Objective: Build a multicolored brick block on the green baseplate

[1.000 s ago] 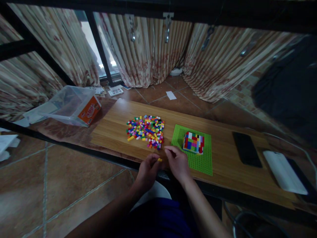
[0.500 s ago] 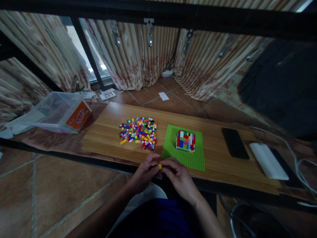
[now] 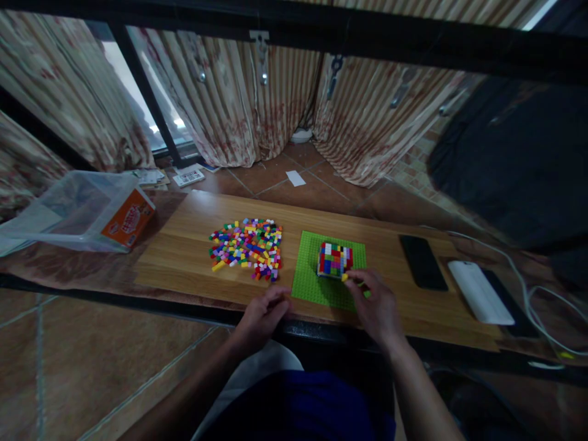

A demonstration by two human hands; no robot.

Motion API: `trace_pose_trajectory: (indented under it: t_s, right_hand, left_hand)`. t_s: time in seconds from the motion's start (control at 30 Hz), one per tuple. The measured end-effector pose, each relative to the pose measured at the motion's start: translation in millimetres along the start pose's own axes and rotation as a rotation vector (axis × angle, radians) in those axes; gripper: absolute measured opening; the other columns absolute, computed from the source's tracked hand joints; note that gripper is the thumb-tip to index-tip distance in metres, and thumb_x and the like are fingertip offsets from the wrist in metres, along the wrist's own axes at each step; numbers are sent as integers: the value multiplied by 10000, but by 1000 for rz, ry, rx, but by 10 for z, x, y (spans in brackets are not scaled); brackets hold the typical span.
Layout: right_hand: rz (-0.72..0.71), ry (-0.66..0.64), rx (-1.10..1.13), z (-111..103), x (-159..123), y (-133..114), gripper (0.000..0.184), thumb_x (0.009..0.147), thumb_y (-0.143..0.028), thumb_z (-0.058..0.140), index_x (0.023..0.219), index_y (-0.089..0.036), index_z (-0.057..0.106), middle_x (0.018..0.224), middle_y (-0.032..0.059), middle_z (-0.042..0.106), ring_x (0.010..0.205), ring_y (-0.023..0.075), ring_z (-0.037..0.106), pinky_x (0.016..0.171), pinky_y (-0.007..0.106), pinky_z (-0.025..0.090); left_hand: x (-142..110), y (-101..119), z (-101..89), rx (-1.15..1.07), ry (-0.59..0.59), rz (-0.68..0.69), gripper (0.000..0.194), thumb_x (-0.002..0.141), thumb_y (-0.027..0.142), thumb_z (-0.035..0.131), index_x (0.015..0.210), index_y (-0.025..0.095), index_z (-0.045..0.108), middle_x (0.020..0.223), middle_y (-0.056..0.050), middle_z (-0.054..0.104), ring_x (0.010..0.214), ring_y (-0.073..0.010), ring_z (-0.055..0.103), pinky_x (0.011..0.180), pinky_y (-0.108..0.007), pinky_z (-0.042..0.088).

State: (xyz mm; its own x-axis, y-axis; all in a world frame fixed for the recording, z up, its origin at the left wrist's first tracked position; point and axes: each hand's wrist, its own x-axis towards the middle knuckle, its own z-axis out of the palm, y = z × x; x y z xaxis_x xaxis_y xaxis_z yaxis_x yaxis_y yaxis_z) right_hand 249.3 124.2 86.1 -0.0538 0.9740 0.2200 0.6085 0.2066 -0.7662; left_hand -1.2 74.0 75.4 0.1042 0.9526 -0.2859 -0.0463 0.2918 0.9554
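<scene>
My right hand [image 3: 376,303] reaches over the front right of the green baseplate [image 3: 305,269]. Its thumb and fingertips pinch a small yellow toy brick [image 3: 344,277] at the near right corner of a multicoloured brick block [image 3: 333,260]. Whether the yellow brick touches the block I cannot tell. The block stands on the baseplate, its top a patchwork of red, blue, white, green and other colours. By the table's front edge, left of the baseplate, rests my left hand [image 3: 263,315], fingers loosely bent, thumb apart, nothing visible in it.
Loose coloured bricks [image 3: 248,245] lie spread on the wooden board [image 3: 174,245], left of the baseplate. A clear plastic bin [image 3: 87,202] with an orange label stands far left. Toward the right are a black phone [image 3: 422,262], a white device [image 3: 480,291] and a white cable [image 3: 528,294].
My right hand has moved right and forward with the yellow brick, away from my left hand, up to the block. My left hand has let go of the brick. The view has shifted slightly right.
</scene>
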Motion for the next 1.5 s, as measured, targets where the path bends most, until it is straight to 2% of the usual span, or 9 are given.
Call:
trace_pose_trajectory:
  t_s: [0.1,0.23,0.57,0.73,0.83,1.0,1.13,1.27,1.5]
  right_hand:
    - [-42,14,-67,-60,176,164,268,940,-449,554,973,-225,696,1011,84,666,928,235,632,794,383,515]
    - [-80,-27,-88,-47,256,249,252,942,-430,548,971,-227,694,1037,86,668,961,240,641,835,404,526]
    - [-118,-91,-119,-82,303,256,202,927,-381,561,951,-243,706,999,71,685,954,234,655,891,413,524]
    - [21,-41,-64,-37,277,258,231,886,-424,606,934,-231,722,1004,75,712,875,224,672,771,377,527]
    - [141,34,12,25,234,255,268,840,-456,651,929,-214,723,983,83,727,843,225,677,769,385,524]
    - [341,174,252,127,203,263,345,721,-477,744,914,-193,708,891,74,744,793,215,680,771,385,529]
    - [481,251,458,173,260,267,395,632,-490,786,885,-201,689,829,43,736,737,193,666,667,330,508]
    - [503,227,462,191,343,268,382,565,-474,817,799,-203,683,751,26,720,693,185,655,635,313,497]
    - [480,183,387,178,367,306,374,576,-504,798,754,-196,683,737,40,719,675,190,653,617,315,486]
  left_hand:
    - [6,8,-235,-4,123,3,363,783,439,703,1033,182,652,815,-20,714,725,-165,667,714,-312,549]
    - [5,36,-466,-29,240,24,428,737,496,747,1009,176,659,805,-16,708,708,-158,658,699,-307,561]
    - [60,60,-582,-36,288,-27,518,672,526,790,1018,160,670,781,-13,705,677,-145,641,652,-273,540]
    - [59,50,-596,-31,296,-32,492,684,515,785,1007,161,673,778,-14,708,680,-146,641,660,-274,539]
    - [54,45,-617,-21,307,-27,491,691,521,782,1012,163,680,795,-26,721,719,-164,663,695,-291,548]
    - [25,61,-669,-2,337,-8,498,666,535,798,979,164,684,804,-35,727,745,-182,675,713,-301,551]
    - [-24,98,-743,22,382,2,501,664,526,804,985,162,680,816,-40,733,760,-184,673,734,-307,551]
    - [-45,163,-872,34,455,36,504,650,516,808,981,157,681,816,-35,728,740,-171,665,744,-301,551]
    - [-3,241,-1186,113,616,76,512,640,513,779,998,160,685,824,-32,723,741,-171,672,753,-309,571]
